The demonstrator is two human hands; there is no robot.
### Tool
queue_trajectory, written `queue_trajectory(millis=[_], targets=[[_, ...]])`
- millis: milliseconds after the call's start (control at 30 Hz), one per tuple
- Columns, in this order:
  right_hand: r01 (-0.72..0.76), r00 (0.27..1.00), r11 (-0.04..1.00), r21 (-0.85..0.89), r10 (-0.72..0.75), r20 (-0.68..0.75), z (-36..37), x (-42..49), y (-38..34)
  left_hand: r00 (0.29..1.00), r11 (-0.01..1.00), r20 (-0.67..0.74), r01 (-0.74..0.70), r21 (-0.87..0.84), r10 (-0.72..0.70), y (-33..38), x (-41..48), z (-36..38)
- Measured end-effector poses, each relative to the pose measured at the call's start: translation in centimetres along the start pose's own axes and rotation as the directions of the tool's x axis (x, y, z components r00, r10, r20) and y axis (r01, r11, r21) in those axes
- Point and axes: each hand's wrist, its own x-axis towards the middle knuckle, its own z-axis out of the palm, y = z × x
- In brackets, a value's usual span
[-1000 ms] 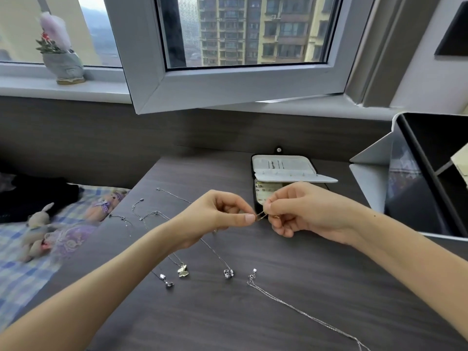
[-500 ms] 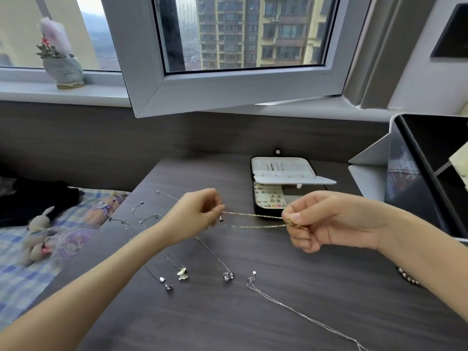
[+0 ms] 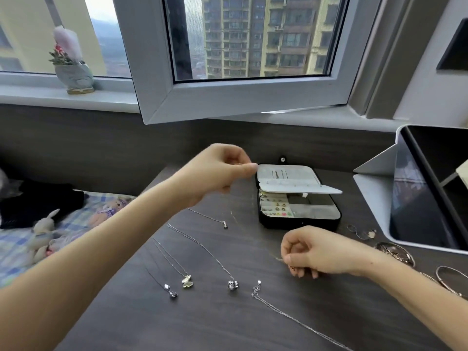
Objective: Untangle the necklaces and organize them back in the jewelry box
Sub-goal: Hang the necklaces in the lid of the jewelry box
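Head view: we count five silver necklaces on the worktop, one open jewelry box. Our left hand and right hand fingers pinch one gold chain.

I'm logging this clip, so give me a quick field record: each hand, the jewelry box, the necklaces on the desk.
box: open on the desk, white flap lifted, earrings inside
left hand: raised beside the flap, pinching one end of a gold chain
right hand: low over the desk, pinching the other end
gold chain: thin, barely visible between the hands
necklaces: five lie on the desk, outside the box
bangles: at the desk's right edge
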Motion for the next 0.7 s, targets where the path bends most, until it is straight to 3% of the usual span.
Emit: queue_trajectory(millis=[133, 167, 200, 267, 300, 467, 700], targets=[[0.045, 0.97, 0.947, -0.319, -0.118, -0.213, -1.0, -0.5, -1.4, 0.99, 0.951, 0.131, -0.089, 0.297, 0.052, 2.9, 1.2, 2.1], [0.09, 0.95, 0.967, -0.237, -0.155, -0.27, -1.3, -0.7, -2.0, 0.986, 0.93, 0.16, -0.099, 0.353, 0.045, 3.5, 1.4, 2.5], [0.141, 0.943, 0.989, -0.046, -0.148, -0.298, -1.7, -0.8, -2.7, 0.982, 0.912, 0.188, -0.102, 0.397, 0.028, 4.2, 1.5, 2.8], [0.229, 0.958, 0.894, 0.385, -0.136, -0.254, -2.4, -1.2, -4.1, 0.971, 0.88, 0.238, -0.108, 0.463, -0.006, 5.5, 1.6, 3.2], [0.251, 0.961, 0.831, 0.496, -0.151, -0.232, -2.8, -1.4, -4.8, 0.966, 0.873, 0.258, -0.11, 0.476, -0.019, 6.0, 1.6, 3.2], [0.278, 0.96, 0.689, 0.67, -0.183, -0.21, -4.6, -1.5, -6.9, 0.949, 0.921, 0.315, -0.094, 0.379, -0.033, 8.6, 2.2, 1.9], [0.406, 0.896, 0.764, 0.502, -0.223, -0.385, -9.2, -2.2, -9.6, 0.97, 0.98, 0.196, -0.166, 0.111, 0.142, 11.0, 3.1, -1.8]])
